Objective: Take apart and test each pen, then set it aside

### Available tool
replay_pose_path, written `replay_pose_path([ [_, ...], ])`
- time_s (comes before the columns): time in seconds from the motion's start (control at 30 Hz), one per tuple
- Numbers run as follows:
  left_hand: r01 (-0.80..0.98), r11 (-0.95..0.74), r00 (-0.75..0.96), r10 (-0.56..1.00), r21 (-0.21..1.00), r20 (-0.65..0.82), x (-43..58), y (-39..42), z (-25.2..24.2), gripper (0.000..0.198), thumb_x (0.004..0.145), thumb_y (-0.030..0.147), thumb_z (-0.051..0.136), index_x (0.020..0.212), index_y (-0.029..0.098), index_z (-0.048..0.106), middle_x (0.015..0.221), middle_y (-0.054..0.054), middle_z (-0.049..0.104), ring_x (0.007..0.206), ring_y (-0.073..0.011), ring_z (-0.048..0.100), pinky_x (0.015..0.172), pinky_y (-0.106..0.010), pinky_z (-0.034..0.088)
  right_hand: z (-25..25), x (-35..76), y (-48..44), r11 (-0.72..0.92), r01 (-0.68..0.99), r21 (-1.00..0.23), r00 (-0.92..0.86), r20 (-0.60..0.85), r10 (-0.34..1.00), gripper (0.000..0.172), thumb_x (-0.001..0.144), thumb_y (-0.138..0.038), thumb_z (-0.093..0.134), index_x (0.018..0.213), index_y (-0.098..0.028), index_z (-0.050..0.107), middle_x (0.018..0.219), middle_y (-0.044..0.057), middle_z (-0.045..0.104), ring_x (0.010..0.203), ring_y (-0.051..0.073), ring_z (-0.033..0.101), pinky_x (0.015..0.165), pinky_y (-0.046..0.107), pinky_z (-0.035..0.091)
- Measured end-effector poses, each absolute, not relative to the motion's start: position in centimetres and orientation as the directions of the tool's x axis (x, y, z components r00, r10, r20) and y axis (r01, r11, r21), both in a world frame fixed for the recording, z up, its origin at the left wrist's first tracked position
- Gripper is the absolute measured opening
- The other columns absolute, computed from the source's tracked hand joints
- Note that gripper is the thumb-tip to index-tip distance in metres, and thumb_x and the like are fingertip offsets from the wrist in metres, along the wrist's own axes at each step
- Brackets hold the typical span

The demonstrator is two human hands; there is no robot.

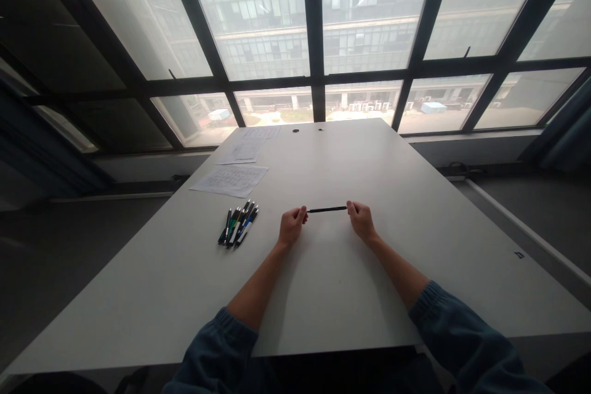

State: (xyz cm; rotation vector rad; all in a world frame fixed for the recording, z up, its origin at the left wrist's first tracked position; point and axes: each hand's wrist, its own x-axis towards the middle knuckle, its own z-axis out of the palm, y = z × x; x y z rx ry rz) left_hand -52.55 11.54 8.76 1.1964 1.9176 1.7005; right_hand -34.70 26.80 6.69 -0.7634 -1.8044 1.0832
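Observation:
A slim black pen [327, 209] is stretched level between my two hands, over the middle of the white table [323, 295]. My left hand [292, 225] pinches its left end between thumb and curled fingers. At the other end, my right hand [361, 220] grips the tip in the same way, so both ends are hidden by fingers. To the left of my left hand lies a loose pile of several pens [238, 224], mostly black, with some green, blue and white parts.
Printed paper sheets [229, 180] lie on the table's left side, with more sheets [247, 146] behind them. Two small dark round fittings sit near the far edge. A small dark mark [519, 255] shows at the right. Large windows [268, 12] stand beyond the table.

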Motion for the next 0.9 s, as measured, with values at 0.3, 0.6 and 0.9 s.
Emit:
replay_pose_path([
  [0.3, 0.381, -0.058, -0.6, 0.744, 0.923, 0.294, -52.56, 11.58, 8.81, 0.05, 0.088, 0.056, 0.051, 0.059, 0.016, 0.058, 0.055, -0.001, 0.056, 0.053, -0.0132, 0.05, 0.055, -0.025, 0.039, 6.7, -34.75, 26.79, 0.426, 0.047, -0.903, -0.436, 0.365, 0.822, 0.047, 0.093, -0.05, 0.043, 0.057, -0.021, 0.038, 0.052, -0.005, 0.033, 0.051, 0.01, 0.03, 0.05, 0.026, 0.023],
  [0.6, 0.394, -0.05, -0.596, 0.746, 0.918, 0.297, -52.65, 11.62, 8.71, 0.052, 0.089, 0.058, 0.05, 0.059, 0.016, 0.058, 0.055, -0.001, 0.056, 0.053, -0.0131, 0.05, 0.055, -0.025, 0.039, 6.99, -34.73, 26.67, 0.437, 0.054, -0.898, -0.432, 0.374, 0.821, 0.048, 0.093, -0.051, 0.043, 0.055, -0.021, 0.036, 0.052, -0.005, 0.031, 0.05, 0.01, 0.029, 0.05, 0.026, 0.022],
  [0.9, 0.389, -0.061, -0.59, 0.75, 0.919, 0.299, -52.75, 11.61, 8.46, 0.052, 0.089, 0.058, 0.049, 0.059, 0.017, 0.058, 0.055, -0.001, 0.056, 0.053, -0.0132, 0.05, 0.055, -0.025, 0.039, 7.18, -34.63, 26.52, 0.437, 0.058, -0.898, -0.43, 0.372, 0.822, 0.049, 0.092, -0.052, 0.042, 0.055, -0.021, 0.036, 0.051, -0.005, 0.033, 0.05, 0.01, 0.03, 0.05, 0.026, 0.023],
])
